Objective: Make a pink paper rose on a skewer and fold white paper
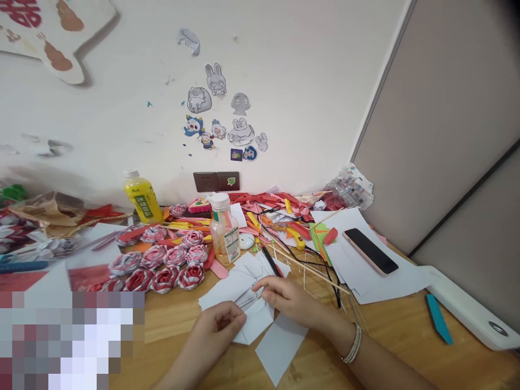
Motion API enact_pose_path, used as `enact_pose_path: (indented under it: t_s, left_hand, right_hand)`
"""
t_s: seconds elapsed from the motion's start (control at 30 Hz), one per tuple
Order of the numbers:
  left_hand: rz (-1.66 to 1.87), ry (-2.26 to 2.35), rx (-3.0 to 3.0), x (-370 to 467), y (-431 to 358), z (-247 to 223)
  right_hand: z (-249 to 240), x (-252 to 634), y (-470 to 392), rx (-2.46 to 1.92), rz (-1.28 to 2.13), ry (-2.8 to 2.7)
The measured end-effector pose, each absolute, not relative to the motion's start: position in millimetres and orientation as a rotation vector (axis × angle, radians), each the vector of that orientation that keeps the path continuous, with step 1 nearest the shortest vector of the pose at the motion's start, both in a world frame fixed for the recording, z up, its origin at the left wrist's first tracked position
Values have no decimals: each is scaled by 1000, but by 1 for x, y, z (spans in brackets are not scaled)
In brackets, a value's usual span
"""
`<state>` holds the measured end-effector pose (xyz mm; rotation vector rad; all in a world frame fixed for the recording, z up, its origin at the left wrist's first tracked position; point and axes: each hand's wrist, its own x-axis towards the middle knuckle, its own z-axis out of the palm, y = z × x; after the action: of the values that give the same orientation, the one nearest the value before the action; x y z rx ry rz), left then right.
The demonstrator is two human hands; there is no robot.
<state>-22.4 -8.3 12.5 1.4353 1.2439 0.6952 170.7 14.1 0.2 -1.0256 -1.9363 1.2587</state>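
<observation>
White paper sheets [229,290] lie in a loose pile at the middle of the table. My left hand [221,327] pinches the left edge of a folded white paper [260,319] at the near side of the pile. Over the right part of the same pile is my right hand [282,295], its thumb and index finger close together near the paper's upper edge; what lies between them is too small to make out. A bracelet circles the right wrist. One separate white sheet [280,346] lies flat below the right hand.
Behind the paper stand a clear bottle [225,233] and a yellow bottle [142,197]. Paper roses [164,277] fill the left. Thin sticks [317,268], cables and paper strips lie behind the right hand. A phone [370,252] and teal cutter [439,319] are at right.
</observation>
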Motion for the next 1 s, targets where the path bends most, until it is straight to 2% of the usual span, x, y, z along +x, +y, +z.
enact_pose_path:
  t_s: [0.1, 0.33, 0.67, 1.0]
  left_hand:
    - [705, 1244, 1375, -23, -7, 11]
    - [671, 1113, 1421, -18, -12, 9]
    - [875, 1114, 1151, -20, -2, -3]
    - [928, 1070, 1051, -23, -5, 6]
  right_hand:
    - [-3, 172, 16, -1020, 1404, -1853]
    - [-3, 162, 7, -985, 1397, -1965]
    - [-17, 156, 8, -875, 1643, -1719]
    - [-21, 157, 15, -992, 1572, -1687]
